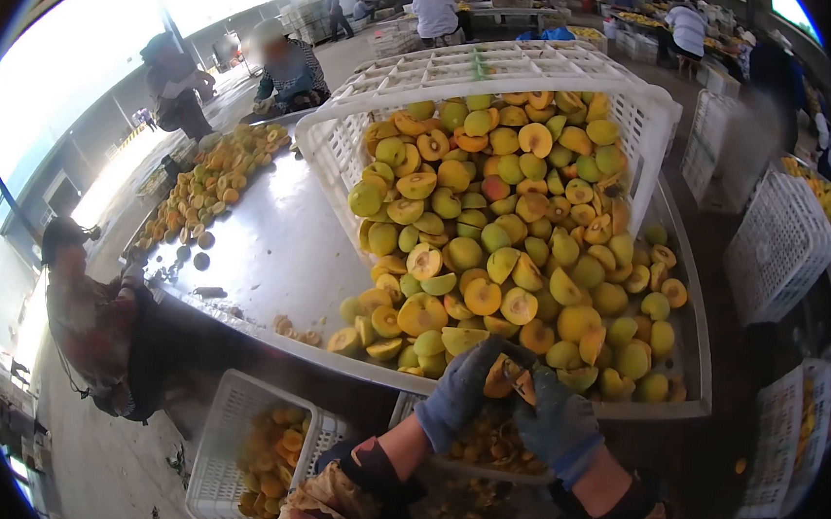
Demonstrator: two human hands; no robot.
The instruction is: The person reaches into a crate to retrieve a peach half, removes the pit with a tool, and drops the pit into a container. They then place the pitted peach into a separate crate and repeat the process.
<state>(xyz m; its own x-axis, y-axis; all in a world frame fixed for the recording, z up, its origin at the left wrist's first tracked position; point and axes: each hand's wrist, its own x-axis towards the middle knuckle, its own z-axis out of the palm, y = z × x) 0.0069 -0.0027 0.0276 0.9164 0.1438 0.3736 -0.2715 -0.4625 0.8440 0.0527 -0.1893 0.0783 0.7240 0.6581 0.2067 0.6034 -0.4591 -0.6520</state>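
Both my hands wear blue-grey gloves and meet at the near edge of a metal table point(271, 238). My left hand point(457, 392) and my right hand point(557, 422) together grip one yellow-orange fruit point(509, 376), which looks cut open. A dark tool seems to lie against the fruit, though I cannot make it out. Just beyond my hands lies a big heap of yellow fruit halves point(505, 237), spilling from a tipped white plastic crate point(508, 77).
White crates with fruit pieces point(259, 452) stand on the floor below the table edge. More white crates point(778, 244) stand at the right. One person point(89, 317) works at the left side, others point(289, 69) at the far end beside a second fruit pile point(212, 180).
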